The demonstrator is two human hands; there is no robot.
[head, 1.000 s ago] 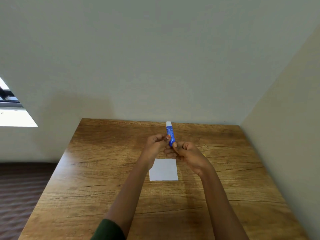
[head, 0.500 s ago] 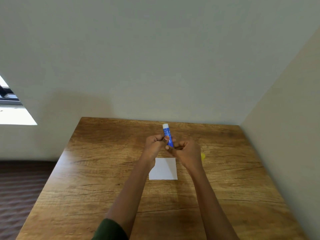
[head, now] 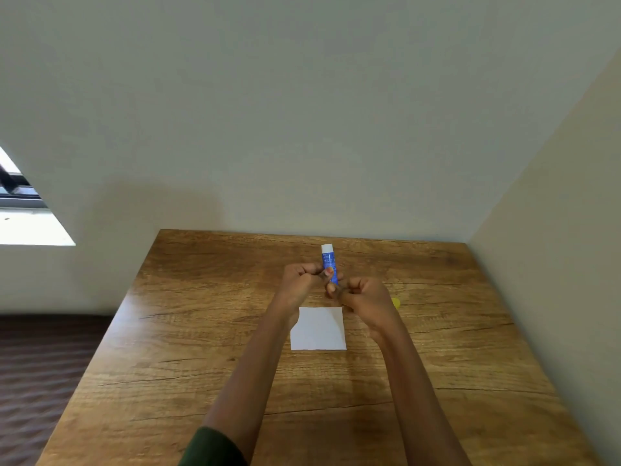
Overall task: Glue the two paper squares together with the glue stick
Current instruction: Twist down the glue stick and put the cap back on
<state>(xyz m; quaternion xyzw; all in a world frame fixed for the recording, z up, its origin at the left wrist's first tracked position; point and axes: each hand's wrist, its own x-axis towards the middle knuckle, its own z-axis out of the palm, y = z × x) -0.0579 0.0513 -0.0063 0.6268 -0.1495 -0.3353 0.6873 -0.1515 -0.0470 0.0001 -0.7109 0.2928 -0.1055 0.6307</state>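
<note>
A blue glue stick [head: 328,260] with a white top end stands nearly upright above the table. My left hand [head: 300,286] pinches its body between thumb and fingers. My right hand [head: 364,299] is closed around its lower end, fingers curled. Below the hands a white paper square [head: 319,329] lies flat on the wooden table [head: 188,331]; I see only one square, and my left wrist covers its left corner. A small yellow thing [head: 396,302], perhaps the cap, peeks out on the table behind my right hand.
The table sits in a room corner, with one wall [head: 302,129] along its far edge and another wall [head: 564,264] close on the right. To the left the table edge drops to a dark floor [head: 43,364].
My right hand has turned and curled tighter at the stick's lower end. The stick shifted slightly left, then back. The yellow thing came into sight behind my right hand.
</note>
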